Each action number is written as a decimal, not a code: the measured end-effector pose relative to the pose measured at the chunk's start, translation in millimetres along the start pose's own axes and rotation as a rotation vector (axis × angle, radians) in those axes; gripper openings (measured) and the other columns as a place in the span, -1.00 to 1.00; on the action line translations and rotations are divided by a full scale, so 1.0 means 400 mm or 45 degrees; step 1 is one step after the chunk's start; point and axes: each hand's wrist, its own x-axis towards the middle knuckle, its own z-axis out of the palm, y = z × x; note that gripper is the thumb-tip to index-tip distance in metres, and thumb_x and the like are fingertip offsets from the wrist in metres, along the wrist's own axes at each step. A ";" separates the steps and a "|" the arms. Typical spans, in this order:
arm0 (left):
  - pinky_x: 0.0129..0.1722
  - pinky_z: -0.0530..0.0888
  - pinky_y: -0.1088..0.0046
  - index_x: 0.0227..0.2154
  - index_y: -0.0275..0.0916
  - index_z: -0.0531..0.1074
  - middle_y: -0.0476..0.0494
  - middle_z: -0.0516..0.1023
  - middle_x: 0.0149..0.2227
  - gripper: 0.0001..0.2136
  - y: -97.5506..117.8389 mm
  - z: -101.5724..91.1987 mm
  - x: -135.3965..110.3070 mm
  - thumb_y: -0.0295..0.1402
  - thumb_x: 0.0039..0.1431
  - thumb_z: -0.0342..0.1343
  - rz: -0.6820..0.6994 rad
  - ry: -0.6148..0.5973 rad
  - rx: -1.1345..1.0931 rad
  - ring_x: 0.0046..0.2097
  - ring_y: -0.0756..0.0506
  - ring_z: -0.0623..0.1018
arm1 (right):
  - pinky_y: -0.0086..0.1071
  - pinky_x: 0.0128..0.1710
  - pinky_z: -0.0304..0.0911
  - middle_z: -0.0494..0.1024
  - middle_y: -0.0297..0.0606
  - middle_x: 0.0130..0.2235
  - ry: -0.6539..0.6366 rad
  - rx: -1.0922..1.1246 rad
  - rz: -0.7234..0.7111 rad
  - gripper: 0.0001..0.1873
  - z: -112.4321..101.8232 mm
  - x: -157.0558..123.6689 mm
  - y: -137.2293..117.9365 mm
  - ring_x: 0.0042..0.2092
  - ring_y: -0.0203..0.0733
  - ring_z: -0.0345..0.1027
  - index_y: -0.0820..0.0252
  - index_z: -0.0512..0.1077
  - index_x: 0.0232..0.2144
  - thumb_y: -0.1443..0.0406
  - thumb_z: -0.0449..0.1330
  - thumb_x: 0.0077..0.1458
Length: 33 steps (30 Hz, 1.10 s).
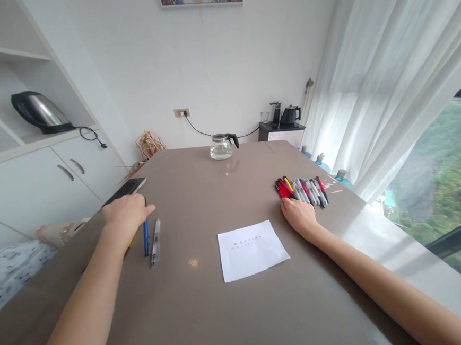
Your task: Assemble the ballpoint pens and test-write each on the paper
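Observation:
On the left side of the brown table, my left hand (pixel 125 212) hovers over or rests by a few pens, its thumb pointing right and its other fingers hidden. Beside it lie a blue pen (pixel 146 236) and a clear pen (pixel 155 243); a yellow pen (pixel 131 241) is partly covered by the wrist. My right hand (pixel 298 213) lies on the table with curled fingers, at the near edge of a row of pens (pixel 304 190) in red, yellow, black, grey and clear. Whether anything is inside those fingers is hidden. Between both hands lies a white sheet of paper (pixel 253 253) with handwriting.
A glass pot (pixel 221 147) with clear liquid stands at the table's far edge. Past my left hand lies a dark flat object (pixel 130 188). Water bottles (pixel 341 175) stand beyond the right edge, near the curtain (pixel 380 49). Shelves hold a steel kettle (pixel 46 112).

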 end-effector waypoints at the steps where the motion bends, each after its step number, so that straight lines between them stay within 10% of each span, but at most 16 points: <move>1: -0.42 0.28 0.18 -0.48 -0.33 0.37 -0.33 0.43 -0.38 -0.64 0.020 -0.020 -0.015 -0.09 -0.11 -0.08 -0.025 0.036 0.090 -0.30 -0.33 0.40 | -0.35 -0.36 0.14 0.46 -0.07 -0.27 0.012 0.009 -0.002 -0.64 0.000 -0.001 -0.001 -0.23 -0.10 0.34 0.22 0.35 -0.26 0.25 -0.21 0.14; 10: -0.48 0.23 0.50 -0.52 -0.21 0.32 -0.03 0.40 -0.56 -0.69 0.192 -0.020 -0.094 -0.12 0.01 -0.21 0.470 0.173 -0.420 -0.45 -0.05 0.40 | -0.45 -0.42 0.06 0.48 -0.20 -0.38 0.121 0.208 -0.084 -0.57 -0.060 -0.019 -0.044 -0.32 -0.22 0.33 0.19 0.37 -0.31 0.11 -0.21 0.12; 19: -0.48 0.25 0.42 -0.38 -0.20 0.27 -0.13 0.43 -0.42 -0.73 0.409 -0.023 -0.183 -0.16 0.12 -0.25 0.992 0.158 -0.458 -0.42 -0.09 0.43 | -0.52 -0.57 0.07 0.36 -0.32 -0.66 -0.091 1.347 -0.375 -0.38 -0.217 0.024 -0.205 -0.60 -0.38 0.18 0.29 0.39 -0.56 -0.09 -0.18 -0.02; 28: -0.46 0.27 0.45 -0.24 -0.19 0.21 -0.13 0.45 -0.32 -0.72 0.414 0.018 -0.180 -0.16 0.16 -0.28 0.890 0.283 -0.472 -0.34 -0.09 0.47 | -0.56 -0.67 0.14 0.49 -0.12 -0.46 -0.241 2.022 -0.123 -0.60 -0.198 0.073 -0.167 -0.54 -0.35 0.33 0.35 0.35 -0.45 0.07 -0.01 0.01; 33: -0.51 0.21 0.48 -0.24 -0.13 0.27 -0.10 0.43 -0.34 -0.70 0.412 0.038 -0.183 -0.18 0.18 -0.32 0.932 0.445 -0.235 -0.34 -0.08 0.46 | -0.57 -0.81 -0.10 0.32 -0.28 -0.73 -0.350 1.869 -0.036 -0.46 -0.174 0.078 -0.123 -0.75 -0.47 0.06 0.32 0.30 -0.66 -0.07 -0.01 -0.08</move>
